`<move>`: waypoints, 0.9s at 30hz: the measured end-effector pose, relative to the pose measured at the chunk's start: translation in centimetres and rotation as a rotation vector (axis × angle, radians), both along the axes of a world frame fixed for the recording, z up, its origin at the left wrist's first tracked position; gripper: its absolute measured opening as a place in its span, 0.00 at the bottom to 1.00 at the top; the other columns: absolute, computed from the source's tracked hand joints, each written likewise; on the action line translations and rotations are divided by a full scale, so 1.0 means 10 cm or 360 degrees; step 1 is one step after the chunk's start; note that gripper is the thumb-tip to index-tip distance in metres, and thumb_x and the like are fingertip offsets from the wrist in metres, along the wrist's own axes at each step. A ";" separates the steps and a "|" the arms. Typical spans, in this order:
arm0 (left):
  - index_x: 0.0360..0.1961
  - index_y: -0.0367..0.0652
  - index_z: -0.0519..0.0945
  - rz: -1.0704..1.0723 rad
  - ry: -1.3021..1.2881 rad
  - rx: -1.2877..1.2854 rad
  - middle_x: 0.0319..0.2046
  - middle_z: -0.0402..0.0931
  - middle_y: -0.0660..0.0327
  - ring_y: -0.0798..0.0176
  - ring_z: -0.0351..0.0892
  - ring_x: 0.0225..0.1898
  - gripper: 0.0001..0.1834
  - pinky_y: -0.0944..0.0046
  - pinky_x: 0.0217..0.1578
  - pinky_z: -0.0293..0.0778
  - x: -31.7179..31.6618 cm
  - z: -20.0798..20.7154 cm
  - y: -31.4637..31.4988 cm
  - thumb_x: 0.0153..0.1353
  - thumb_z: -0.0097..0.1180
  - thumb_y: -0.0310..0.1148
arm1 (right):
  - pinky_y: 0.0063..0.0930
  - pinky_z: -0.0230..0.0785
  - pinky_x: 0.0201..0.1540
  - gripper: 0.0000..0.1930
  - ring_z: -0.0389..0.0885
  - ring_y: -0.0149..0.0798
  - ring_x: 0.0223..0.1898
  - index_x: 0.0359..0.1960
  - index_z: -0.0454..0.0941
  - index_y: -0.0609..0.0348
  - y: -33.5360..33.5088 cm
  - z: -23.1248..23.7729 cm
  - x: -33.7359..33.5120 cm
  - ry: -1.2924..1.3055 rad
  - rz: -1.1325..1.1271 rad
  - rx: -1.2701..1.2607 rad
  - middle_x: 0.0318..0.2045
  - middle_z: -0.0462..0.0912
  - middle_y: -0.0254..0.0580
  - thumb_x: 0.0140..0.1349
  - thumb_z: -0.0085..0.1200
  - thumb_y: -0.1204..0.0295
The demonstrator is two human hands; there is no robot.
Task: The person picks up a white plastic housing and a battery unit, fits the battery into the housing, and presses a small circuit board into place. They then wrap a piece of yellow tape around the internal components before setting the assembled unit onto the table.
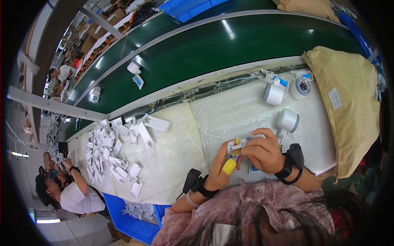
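My left hand (220,167) is closed on a small white plastic part (235,148), with a yellow cover (230,166) on one finger. From the other side, my right hand (264,153) pinches the same part, its fingers bent and hiding some of it. Just beyond my right hand stands a white cylindrical housing (288,120) with a grey rim and a small stem. Partly hidden beneath that hand lies a blue-and-white piece (255,169). Farther off are another white cylinder (273,94) on its side and an open-ended one (301,88) showing wires inside.
White plastic pieces (107,143) lie heaped on the table's left side. A blue bin (119,213) with white parts stands at the near edge. Beyond the table runs a green conveyor (184,53) carrying white assemblies (134,67). A brown sack (349,106) lies right; a co-worker (78,192) is left.
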State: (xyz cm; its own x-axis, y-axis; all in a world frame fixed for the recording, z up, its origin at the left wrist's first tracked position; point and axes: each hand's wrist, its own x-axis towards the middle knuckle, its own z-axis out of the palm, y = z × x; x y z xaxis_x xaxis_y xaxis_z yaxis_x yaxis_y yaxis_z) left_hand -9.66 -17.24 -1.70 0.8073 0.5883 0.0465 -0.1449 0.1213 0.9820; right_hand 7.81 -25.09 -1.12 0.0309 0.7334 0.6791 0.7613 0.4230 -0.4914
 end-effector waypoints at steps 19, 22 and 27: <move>0.64 0.38 0.61 0.0073 0.0134 0.0128 0.36 0.71 0.64 0.74 0.67 0.31 0.21 0.72 0.33 0.67 0.05 0.02 -0.04 0.71 0.41 0.31 | 0.38 0.69 0.49 0.14 0.77 0.35 0.30 0.34 0.79 0.54 0.01 -0.01 -0.01 0.0018 -0.0022 0.0022 0.30 0.79 0.33 0.42 0.61 0.80; 0.63 0.38 0.61 0.0058 0.0207 0.0187 0.34 0.72 0.64 0.74 0.68 0.30 0.21 0.72 0.32 0.67 0.04 -0.01 -0.03 0.71 0.42 0.31 | 0.39 0.69 0.47 0.14 0.78 0.37 0.31 0.33 0.79 0.56 0.00 -0.01 0.00 -0.0005 0.0004 -0.0011 0.29 0.80 0.34 0.42 0.66 0.80; 0.61 0.37 0.64 0.0072 0.0298 0.0244 0.30 0.72 0.63 0.73 0.68 0.28 0.20 0.71 0.31 0.67 0.02 -0.05 -0.03 0.71 0.43 0.32 | 0.39 0.69 0.45 0.14 0.77 0.42 0.34 0.33 0.79 0.57 -0.01 0.00 -0.02 0.0018 0.0022 -0.0035 0.30 0.79 0.35 0.42 0.65 0.81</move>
